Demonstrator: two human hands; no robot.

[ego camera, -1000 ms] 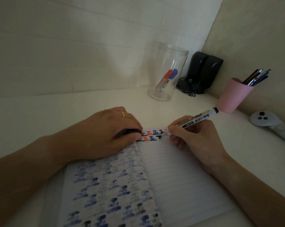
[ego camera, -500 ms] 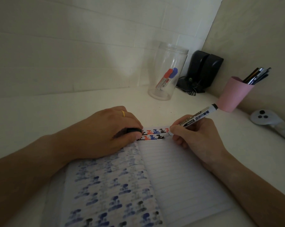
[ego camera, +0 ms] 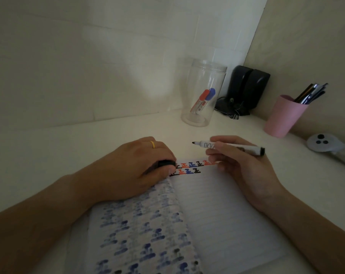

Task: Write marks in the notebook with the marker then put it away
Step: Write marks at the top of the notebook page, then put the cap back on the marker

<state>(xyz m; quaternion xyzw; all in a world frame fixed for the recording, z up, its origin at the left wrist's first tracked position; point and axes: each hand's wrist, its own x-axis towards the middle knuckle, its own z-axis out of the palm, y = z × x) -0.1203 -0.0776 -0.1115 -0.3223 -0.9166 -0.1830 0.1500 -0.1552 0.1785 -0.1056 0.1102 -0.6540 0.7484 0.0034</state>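
An open lined notebook lies on the white desk, with red, blue and black marks along the top of its right page. My right hand holds a white marker with a black tip level above the page's top edge, tip pointing left. My left hand, wearing a gold ring, presses on the notebook's upper left corner and is closed around the black marker cap. The left page shows ink bled through.
A clear plastic jar at the back holds a red and a blue marker. To the right stand a pink cup of pens, black speakers in the corner, and a white controller at the desk's right edge.
My right hand lifted the marker off the page and swung it level, so the tip now points left above the notebook. My left hand stayed put.
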